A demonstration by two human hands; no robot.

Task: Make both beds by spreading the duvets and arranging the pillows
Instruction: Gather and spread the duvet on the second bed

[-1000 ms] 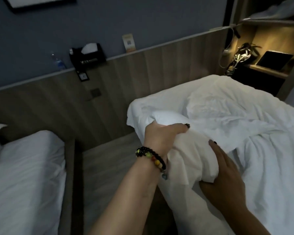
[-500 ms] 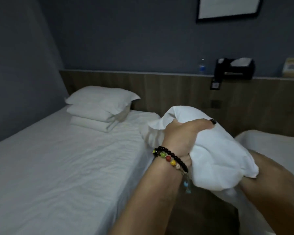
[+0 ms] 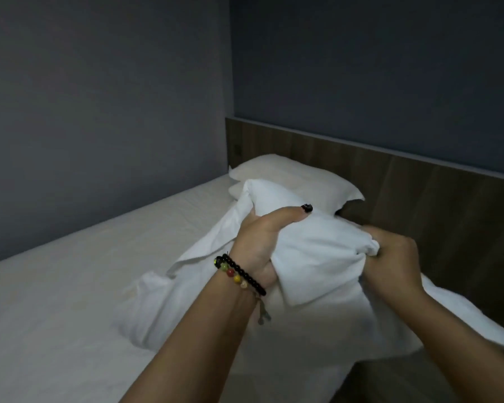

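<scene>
Head view: a bunched white duvet (image 3: 309, 257) is held up at the centre of the frame by both hands. The left hand (image 3: 262, 245), with a beaded bracelet (image 3: 239, 274) at the wrist, is curled round a fold at centre, thumb laid across the top. The right hand (image 3: 390, 263), at centre right, is clenched on another gathered fold. The rest of the cloth is seen trailing down and to the lower left onto the white mattress (image 3: 70, 286), and down to the lower right past the bed's edge.

The gripped stretch runs roughly left to right between the hands, across the bed. The stacked pillows (image 3: 297, 178) lie just beyond the left hand, above centre, against the wooden headboard (image 3: 419, 193). The bare length of the mattress extends toward the lower left. Spreading is judged to call for the cloth to be carried that way, away from the pillows; the left hand is the nearer to that side.
</scene>
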